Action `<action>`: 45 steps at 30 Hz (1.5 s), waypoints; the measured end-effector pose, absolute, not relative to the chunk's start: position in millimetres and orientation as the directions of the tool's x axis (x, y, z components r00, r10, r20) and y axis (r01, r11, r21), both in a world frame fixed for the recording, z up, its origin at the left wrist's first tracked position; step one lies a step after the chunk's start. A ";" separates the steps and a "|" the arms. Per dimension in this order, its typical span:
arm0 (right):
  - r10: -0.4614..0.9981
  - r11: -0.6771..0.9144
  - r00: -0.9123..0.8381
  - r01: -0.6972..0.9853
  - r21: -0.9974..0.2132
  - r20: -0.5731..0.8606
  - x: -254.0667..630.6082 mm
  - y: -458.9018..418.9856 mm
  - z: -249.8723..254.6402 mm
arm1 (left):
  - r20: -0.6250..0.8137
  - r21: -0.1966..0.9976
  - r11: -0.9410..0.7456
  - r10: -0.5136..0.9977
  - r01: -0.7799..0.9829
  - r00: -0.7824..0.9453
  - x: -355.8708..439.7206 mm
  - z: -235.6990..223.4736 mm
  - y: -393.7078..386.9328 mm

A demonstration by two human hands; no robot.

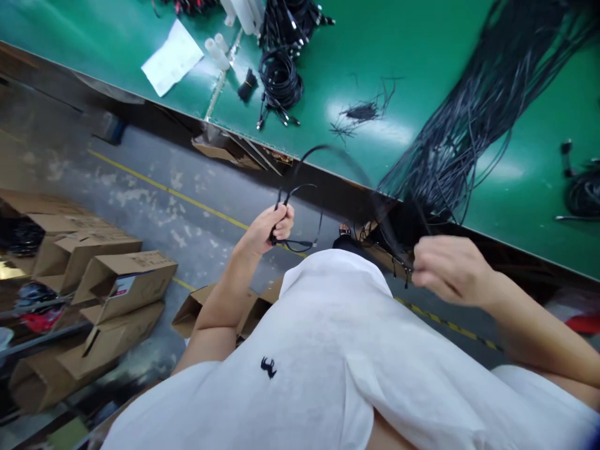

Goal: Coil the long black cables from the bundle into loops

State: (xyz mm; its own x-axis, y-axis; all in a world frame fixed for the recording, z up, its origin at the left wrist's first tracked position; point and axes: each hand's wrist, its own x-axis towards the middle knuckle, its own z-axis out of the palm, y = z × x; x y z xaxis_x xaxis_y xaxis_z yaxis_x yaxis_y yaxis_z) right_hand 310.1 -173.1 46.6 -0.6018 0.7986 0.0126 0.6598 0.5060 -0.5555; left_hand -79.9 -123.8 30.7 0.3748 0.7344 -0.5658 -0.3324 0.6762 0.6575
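Note:
My left hand (276,225) is closed around a black cable (323,147), with small loops of it hanging beside the fingers. From there the cable arcs up and over towards my right hand (447,269). That hand is curled into a fist at the table's front edge and somewhat smeared by motion. Cable seems to run into its fingers, though the grip itself is partly hidden. Close above my right hand, a large bundle of loose black cables (459,137) lies across the green table (375,37) and droops over its edge.
Coiled black cables (281,78), a small tied bundle of black ties (247,85), scattered black ties (363,112), white rolls (216,53) and a white paper (172,57) lie on the table. Cardboard boxes (135,269) stand at the lower left. Another coil (584,190) sits at the far right.

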 end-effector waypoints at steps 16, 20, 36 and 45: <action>0.552 0.575 -0.747 0.663 -0.478 -0.371 211.3 -163.6 8.4 | -0.469 0.883 0.425 0.768 0.200 0.437 -83.8 0.2 -131.7; 0.578 0.566 -0.763 0.630 -0.531 -0.289 177.3 -136.2 25.1 | -0.416 0.899 0.394 0.629 0.192 0.657 -37.7 -7.8 -151.7; 0.881 0.307 -0.385 0.907 -0.289 -0.275 322.3 -127.9 -87.4 | -0.553 0.697 0.709 0.625 -0.105 0.550 -88.3 12.9 -138.4; 0.896 0.217 -0.332 0.907 -0.360 -0.295 379.8 -144.7 -81.4 | -0.283 0.787 0.140 0.947 -0.600 -0.151 -196.9 38.7 -138.9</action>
State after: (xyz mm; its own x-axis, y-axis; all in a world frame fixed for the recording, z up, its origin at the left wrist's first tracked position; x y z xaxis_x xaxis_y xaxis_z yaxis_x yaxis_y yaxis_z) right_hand 379.8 -144.7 -81.4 -0.3316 0.8961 -0.2952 0.9074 0.2173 -0.3598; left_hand -196.9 -138.9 38.7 -0.1509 0.9472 -0.2830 -0.6004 0.1396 0.7874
